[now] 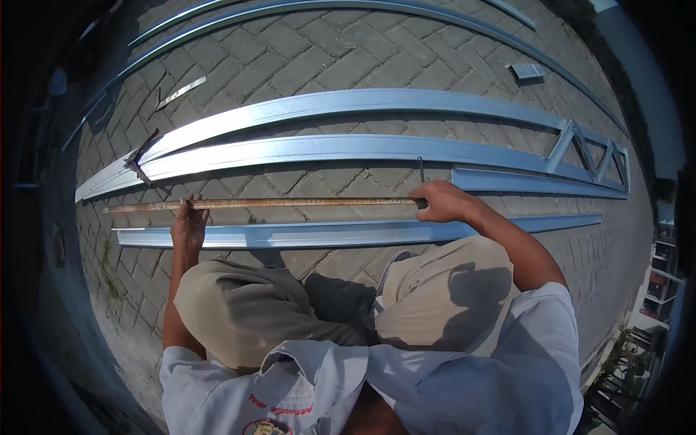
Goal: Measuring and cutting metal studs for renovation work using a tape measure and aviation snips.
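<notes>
My left hand [188,225] grips a long, thin, rust-stained strip [304,202], which looks like a tape measure's blade, near its left end. My right hand [442,201] is closed on the strip's right end, around a small dark piece, possibly its case. Just below the strip lies a galvanized steel channel [304,235] on the grey pavers, by my bent knees. Beyond the strip lies a galvanized truss [312,148] with short diagonal webs at the right end and a dark rusty piece [142,159] across its left end. A thin dark tool [420,168] stands out beside my right hand.
Long steel channels [304,10] run along the far edge of the paving [333,51]. A short channel offcut [527,71] lies at the back right, a thin metal piece [181,93] at the back left. Another channel [536,181] lies against the truss's lower right.
</notes>
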Demonstrator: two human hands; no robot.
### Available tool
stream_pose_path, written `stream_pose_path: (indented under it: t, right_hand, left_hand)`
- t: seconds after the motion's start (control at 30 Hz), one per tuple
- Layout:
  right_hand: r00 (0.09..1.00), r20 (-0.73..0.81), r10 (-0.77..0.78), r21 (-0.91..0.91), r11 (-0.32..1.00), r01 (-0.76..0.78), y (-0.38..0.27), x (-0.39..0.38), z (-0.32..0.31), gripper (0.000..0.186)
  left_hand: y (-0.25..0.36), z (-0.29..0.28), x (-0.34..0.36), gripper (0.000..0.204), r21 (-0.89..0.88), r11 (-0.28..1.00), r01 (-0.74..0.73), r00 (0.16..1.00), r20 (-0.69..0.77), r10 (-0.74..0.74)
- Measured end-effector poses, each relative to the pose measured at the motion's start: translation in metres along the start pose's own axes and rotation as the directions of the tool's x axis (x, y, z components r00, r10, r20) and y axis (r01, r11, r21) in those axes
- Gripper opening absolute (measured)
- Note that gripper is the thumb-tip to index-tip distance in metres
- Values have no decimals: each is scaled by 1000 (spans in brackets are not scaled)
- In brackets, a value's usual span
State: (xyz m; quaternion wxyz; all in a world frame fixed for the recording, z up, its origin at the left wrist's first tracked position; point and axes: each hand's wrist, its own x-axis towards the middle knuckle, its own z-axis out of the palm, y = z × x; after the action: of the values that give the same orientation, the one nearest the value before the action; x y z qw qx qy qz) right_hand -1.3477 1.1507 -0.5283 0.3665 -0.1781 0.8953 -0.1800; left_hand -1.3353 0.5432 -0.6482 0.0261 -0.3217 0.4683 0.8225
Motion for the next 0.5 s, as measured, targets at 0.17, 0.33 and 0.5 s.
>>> stream_pose_path:
  t: [0.17,0.33,0.5]
  right_hand:
    - [995,96,28,122,992,-40,10,5,6,63]
    - [966,-73,250,243,943,-226,129,-87,-15,62]
    - [795,-266,546,337,825,-454,199,-170,-33,41]
  left_hand:
    - [-36,32,-11,28,16,993,115,984,135,-116]
    - [-7,-28,32,18,-45,996,80,962,-257,-89]
    - [38,-67,54,21,-40,997,-64,900,-433,40]
